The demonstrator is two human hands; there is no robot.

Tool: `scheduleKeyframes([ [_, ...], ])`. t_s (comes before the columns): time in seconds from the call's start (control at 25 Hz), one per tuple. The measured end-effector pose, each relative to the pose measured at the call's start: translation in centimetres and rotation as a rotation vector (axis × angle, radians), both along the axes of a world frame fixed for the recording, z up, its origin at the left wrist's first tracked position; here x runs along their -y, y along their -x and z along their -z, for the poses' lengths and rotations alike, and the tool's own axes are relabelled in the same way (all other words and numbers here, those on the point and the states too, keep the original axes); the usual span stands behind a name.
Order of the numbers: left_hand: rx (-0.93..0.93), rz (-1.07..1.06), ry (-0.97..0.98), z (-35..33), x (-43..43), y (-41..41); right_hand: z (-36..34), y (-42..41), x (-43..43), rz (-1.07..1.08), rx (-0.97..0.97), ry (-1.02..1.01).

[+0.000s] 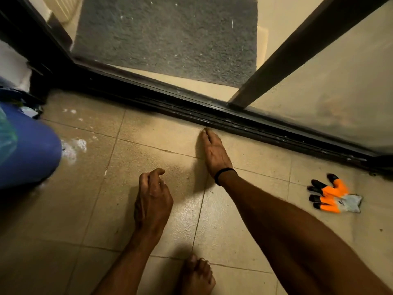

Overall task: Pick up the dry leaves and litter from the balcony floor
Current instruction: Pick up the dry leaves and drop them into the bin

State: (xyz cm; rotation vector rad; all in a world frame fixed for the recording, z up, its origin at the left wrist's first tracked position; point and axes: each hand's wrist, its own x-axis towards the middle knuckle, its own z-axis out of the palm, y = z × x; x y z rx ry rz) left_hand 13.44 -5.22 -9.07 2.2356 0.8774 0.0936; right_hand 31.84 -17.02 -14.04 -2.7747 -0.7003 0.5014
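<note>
**Balcony floor at the door track: right hand down at the sill edge**

Beige tiled floor, dusty, with dark grout lines. A black sliding-door track runs diagonally from upper left to right. Beyond it a grey mat lies on the inner floor. A glass door panel in a dark frame stands over the track at right.

Right hand: arm stretched forward, back of hand up, black band at the wrist. Its fingers are pressed together and drawn to a point. The fingertips touch the tile just beside the near edge of the track. Cannot tell whether anything is pinched between them; the spot is too small and shadowed.

Left hand: held over the tile nearer the body, well apart from the right fingertips, back of hand up. Fingers loosely curled, thumb tip near the index finger. Palm side hidden.

Litter: white litter scraps lie on the floor at left, just beside a blue rounded object. Smaller white specks sit further up toward the track, and one white fleck lies on a grout line left of the left hand.

An orange, black and grey work glove lies flat on the tile at right, near the track and apart from both hands.

A bare foot rests on the tile at the bottom edge, between the two forearms.
</note>
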Motion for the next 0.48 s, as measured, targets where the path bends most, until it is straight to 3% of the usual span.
scheduleKeyframes([
  [0.2,-0.006,-0.024,0.002,0.8,0.1,-0.7,0.9,-1.4,-0.1,-0.084,0.043,0.014],
  [0.48,-0.006,-0.063,0.019,0.2,0.6,-2.0,0.4,0.7,1.9,0.136,-0.032,-0.104],
])
